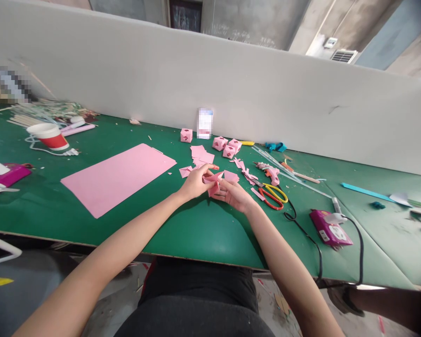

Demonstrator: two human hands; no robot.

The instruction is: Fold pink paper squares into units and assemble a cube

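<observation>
Between my two hands is a piece of folded pink paper, held just above the green table. My left hand grips its left side, thumb and fingers closed on it. From the right, my right hand pinches the same paper, its fingers partly beneath. Small pink paper squares lie just beyond my hands, and a folded pink piece rests to the left of them. Several finished-looking pink paper cubes with diamond-shaped openings stand farther back. Fingers cover part of the held paper, so its full shape is hidden.
A large pink sheet lies left. Right of my hands are scissors, paper scraps, a pink glue gun and a purple power strip with a black cord. A phone leans on the white partition. A paper cup stands left.
</observation>
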